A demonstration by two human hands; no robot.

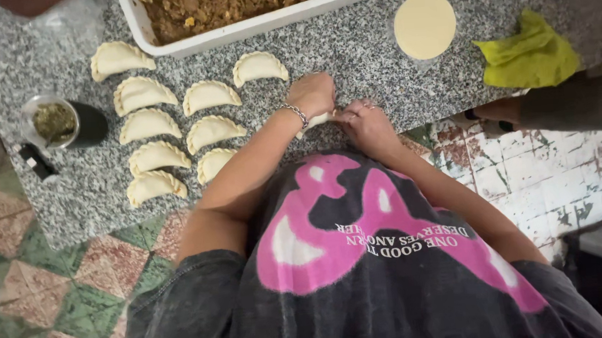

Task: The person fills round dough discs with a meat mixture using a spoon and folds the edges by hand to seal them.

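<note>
My left hand [314, 95], with a bracelet on the wrist, and my right hand [366, 122] meet at the near edge of the speckled granite counter [363, 54]. Together they pinch a pale, folded empanada [314, 122], which is mostly hidden under the fingers. To the left lie several finished empanadas [173, 124] with crimped edges, laid out in rows on the counter. A single one [259, 66] sits just beyond my left hand.
A white tray of brown minced filling [235, 6] stands at the far edge. A stack of round dough discs [424, 25] and a yellow-green cloth [527, 54] are on the right. A dark cup of green herb [61, 123] sits left. Below is a tiled floor [57, 288].
</note>
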